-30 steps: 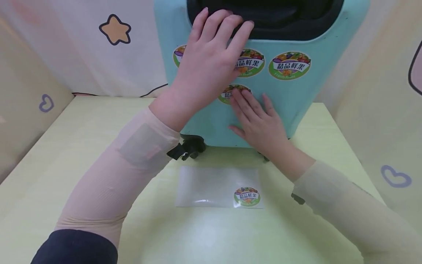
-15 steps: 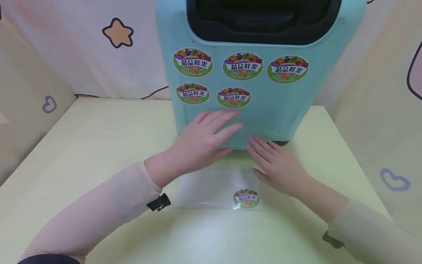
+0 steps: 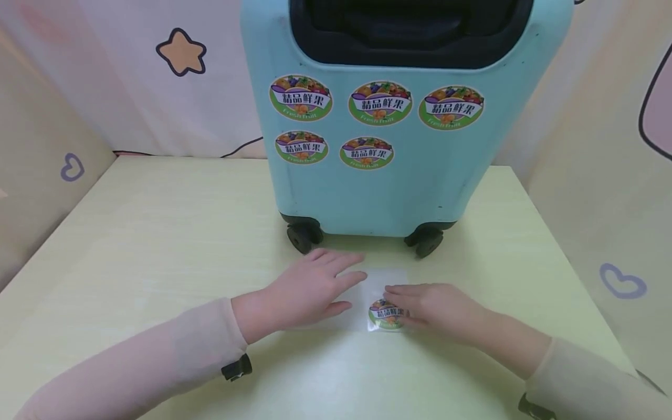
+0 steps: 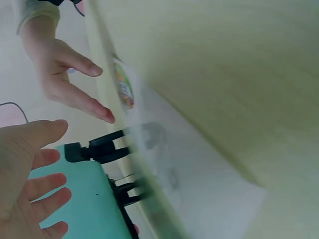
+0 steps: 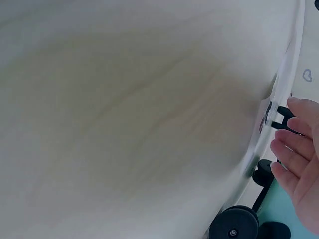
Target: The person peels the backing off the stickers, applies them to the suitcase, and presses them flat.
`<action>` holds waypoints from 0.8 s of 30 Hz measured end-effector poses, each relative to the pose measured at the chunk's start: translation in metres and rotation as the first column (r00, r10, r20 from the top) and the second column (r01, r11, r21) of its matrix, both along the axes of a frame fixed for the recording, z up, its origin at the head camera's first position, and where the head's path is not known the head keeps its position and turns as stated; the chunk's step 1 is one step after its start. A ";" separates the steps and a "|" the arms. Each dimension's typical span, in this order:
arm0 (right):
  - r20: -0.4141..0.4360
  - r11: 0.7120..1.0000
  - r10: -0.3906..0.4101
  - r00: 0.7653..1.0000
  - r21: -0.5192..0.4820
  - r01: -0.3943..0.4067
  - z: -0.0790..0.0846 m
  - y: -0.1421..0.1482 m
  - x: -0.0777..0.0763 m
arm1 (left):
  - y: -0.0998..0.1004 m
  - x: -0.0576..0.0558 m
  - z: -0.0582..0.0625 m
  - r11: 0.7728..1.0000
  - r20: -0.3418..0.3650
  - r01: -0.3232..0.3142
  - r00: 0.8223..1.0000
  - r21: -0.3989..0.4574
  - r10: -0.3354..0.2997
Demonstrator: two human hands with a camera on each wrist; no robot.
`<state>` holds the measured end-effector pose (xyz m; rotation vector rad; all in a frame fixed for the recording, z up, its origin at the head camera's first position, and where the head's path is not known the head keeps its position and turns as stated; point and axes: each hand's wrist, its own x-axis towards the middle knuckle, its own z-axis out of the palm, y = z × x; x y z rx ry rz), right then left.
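Note:
A glossy backing sheet [image 3: 362, 280] lies on the table in front of the suitcase, bearing one oval fruit sticker [image 3: 382, 318] at its right end. My left hand [image 3: 310, 291] hovers over the sheet's left part, fingers extended and holding nothing. Over the sticker's upper right edge is my right hand [image 3: 441, 306], its fingers loosely straight and hiding part of the label. The light blue suitcase [image 3: 336, 198] stands upright behind both hands. Several matching oval stickers [image 3: 380, 103] are on its face, three in an upper row and two below.
Black caster wheels [image 3: 426, 238] support the suitcase on the pale table [image 3: 199, 210]. A black recessed handle panel [image 3: 409, 49] is at the suitcase's top. Patterned cloth walls [image 3: 593, 146] close in the back and sides.
Both hands have left the suitcase face and come down toward me, over the backing sheet. The right hand has reached the sticker on it. The suitcase's lower row of two stickers is uncovered.

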<state>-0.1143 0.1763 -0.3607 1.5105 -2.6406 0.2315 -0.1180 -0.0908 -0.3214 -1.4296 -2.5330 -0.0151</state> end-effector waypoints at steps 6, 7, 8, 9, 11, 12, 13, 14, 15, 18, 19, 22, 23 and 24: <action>0.000 1.000 0.016 1.000 0.001 -0.016 -0.003 0.000 0.002 | -0.004 0.004 -0.011 1.000 0.005 -0.006 1.000 -0.023 0.006; 0.005 1.000 0.019 1.000 0.006 -0.019 -0.003 0.000 0.002 | -0.004 0.004 -0.012 1.000 0.005 -0.005 1.000 -0.027 0.005; 0.009 1.000 0.023 1.000 0.011 -0.023 -0.003 0.000 0.002 | -0.005 0.005 -0.014 0.999 0.007 -0.005 1.000 -0.033 0.005; 0.013 1.000 0.027 1.000 0.014 -0.027 -0.003 0.000 0.002 | -0.005 0.006 -0.015 0.999 0.010 -0.002 1.000 -0.036 0.003; 0.019 0.999 0.032 0.999 0.018 -0.032 -0.003 -0.001 0.002 | -0.006 0.007 -0.018 0.999 0.018 0.002 1.000 -0.043 -0.001; 0.022 0.999 0.033 0.999 0.017 -0.034 -0.003 -0.001 0.003 | -0.006 0.008 -0.019 0.999 0.028 0.001 1.000 -0.047 0.000; 0.023 0.999 0.035 0.999 0.017 -0.035 -0.004 -0.001 0.003 | -0.006 0.008 -0.020 0.999 0.038 0.000 0.999 -0.051 0.002; 0.024 0.999 0.038 0.999 0.016 -0.038 -0.004 -0.001 0.003 | -0.006 0.009 -0.021 0.998 0.045 -0.001 0.999 -0.056 0.003; 0.026 0.999 0.040 0.999 0.014 -0.041 -0.004 -0.002 0.003 | -0.006 0.009 -0.022 0.998 0.053 0.000 0.999 -0.060 0.003; 0.045 0.999 0.045 0.998 0.014 -0.046 -0.005 -0.002 0.003 | -0.006 0.012 -0.026 0.998 0.088 0.001 0.996 -0.068 0.005; 0.052 0.999 0.044 0.998 0.020 -0.045 -0.005 -0.003 0.003 | -0.005 0.013 -0.027 0.997 0.105 0.000 0.994 -0.073 0.007; 0.083 0.999 0.034 0.996 0.037 -0.037 -0.004 -0.004 0.003 | -0.004 0.016 -0.029 0.997 0.170 -0.003 0.985 -0.077 0.016; 0.093 0.999 0.029 0.995 0.042 -0.033 -0.003 -0.004 0.003 | -0.003 0.017 -0.030 0.997 0.192 -0.003 0.981 -0.076 0.018; 0.104 0.998 0.023 0.994 0.047 -0.028 -0.003 -0.005 0.003 | -0.003 0.019 -0.031 0.997 0.212 -0.001 0.977 -0.071 0.016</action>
